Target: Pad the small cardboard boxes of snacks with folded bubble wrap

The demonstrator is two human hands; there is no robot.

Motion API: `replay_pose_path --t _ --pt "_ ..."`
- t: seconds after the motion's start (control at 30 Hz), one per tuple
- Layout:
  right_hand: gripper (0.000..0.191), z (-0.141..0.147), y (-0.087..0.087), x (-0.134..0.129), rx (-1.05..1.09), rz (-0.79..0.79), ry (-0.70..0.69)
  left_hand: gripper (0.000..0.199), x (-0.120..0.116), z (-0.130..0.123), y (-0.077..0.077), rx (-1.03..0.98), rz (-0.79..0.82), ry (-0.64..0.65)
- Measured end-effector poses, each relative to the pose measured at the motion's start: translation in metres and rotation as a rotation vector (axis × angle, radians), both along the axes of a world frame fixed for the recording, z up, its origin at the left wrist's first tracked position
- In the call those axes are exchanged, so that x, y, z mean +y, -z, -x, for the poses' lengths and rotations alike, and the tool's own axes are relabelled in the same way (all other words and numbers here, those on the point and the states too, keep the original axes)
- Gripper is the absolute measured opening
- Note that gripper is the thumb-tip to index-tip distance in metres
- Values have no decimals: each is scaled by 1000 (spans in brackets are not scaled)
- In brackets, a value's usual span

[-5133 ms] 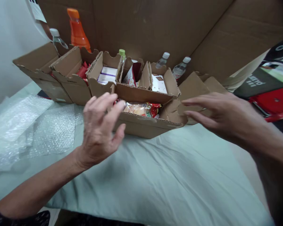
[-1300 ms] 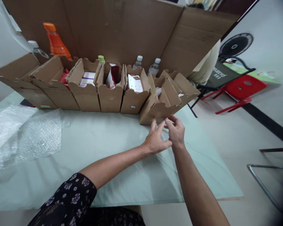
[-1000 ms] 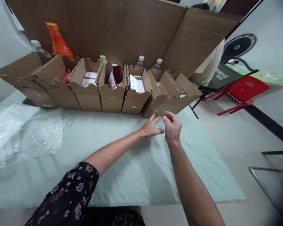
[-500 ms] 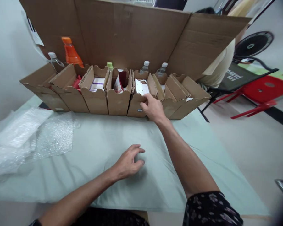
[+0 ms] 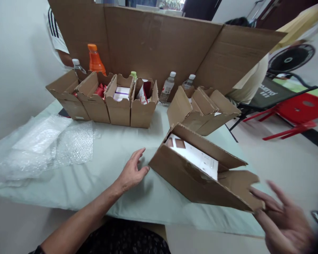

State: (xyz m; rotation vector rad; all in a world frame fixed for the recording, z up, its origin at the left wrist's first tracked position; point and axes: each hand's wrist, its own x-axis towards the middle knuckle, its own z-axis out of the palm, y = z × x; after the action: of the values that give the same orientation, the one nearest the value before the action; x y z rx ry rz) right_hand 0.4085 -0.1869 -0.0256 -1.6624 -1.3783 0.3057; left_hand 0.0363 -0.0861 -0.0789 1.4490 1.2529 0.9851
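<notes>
A brown cardboard bin (image 5: pixel 201 183) has its front end pinched between the thumb and fingers of my right hand (image 5: pixel 283 215), at the right of the view. Inside the bin lies a white box (image 5: pixel 196 158) with a brown square on it. The bin sits at a slant over the table, its far corner close to my left hand. My left hand (image 5: pixel 134 169) hovers over the cloth with fingers apart and holds nothing; a small space shows between its thumb and the bin.
Several cardboard bins (image 5: pixel 119 113) stand at the left and right back, with a gap between. Behind them are an orange bottle (image 5: pixel 95 61), clear bottles (image 5: pixel 166 86) and a tall cardboard panel (image 5: pixel 159 42). Bubble wrap (image 5: pixel 74 144) lies left. A red stool (image 5: pixel 302 107) stands right.
My right hand has pulled the bin with the white box out of the row, toward me and to the right. My left hand has shifted slightly left in view.
</notes>
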Motion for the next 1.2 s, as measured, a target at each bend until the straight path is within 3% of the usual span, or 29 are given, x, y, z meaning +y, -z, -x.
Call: replay_pose_path --t 0.1,0.2,0.33,0.43,0.57,0.7,0.87,1.2 --pt "85 -8 20 -22 108 132 44 80 -8 -13 -4 -28 -14 138" --pt "66 8 36 -16 68 341 -95 84 -20 -25 3 -76 -21 207" --pt "48 46 39 28 60 335 -179 80 -23 -23 18 -131 -57 48" --pt "46 76 35 79 112 261 -271 75 -2 -6 19 -177 -104 -79" --pt "42 103 39 149 153 163 -339 72 48 16 7 -116 -147 -149" --pt "41 112 52 191 185 67 -357 70 90 24 0 -29 -167 -188" --pt "40 120 66 199 246 51 -416 70 97 33 7 -30 -183 -241" --pt "42 144 65 203 276 42 -509 72 89 60 6 59 -216 -283"
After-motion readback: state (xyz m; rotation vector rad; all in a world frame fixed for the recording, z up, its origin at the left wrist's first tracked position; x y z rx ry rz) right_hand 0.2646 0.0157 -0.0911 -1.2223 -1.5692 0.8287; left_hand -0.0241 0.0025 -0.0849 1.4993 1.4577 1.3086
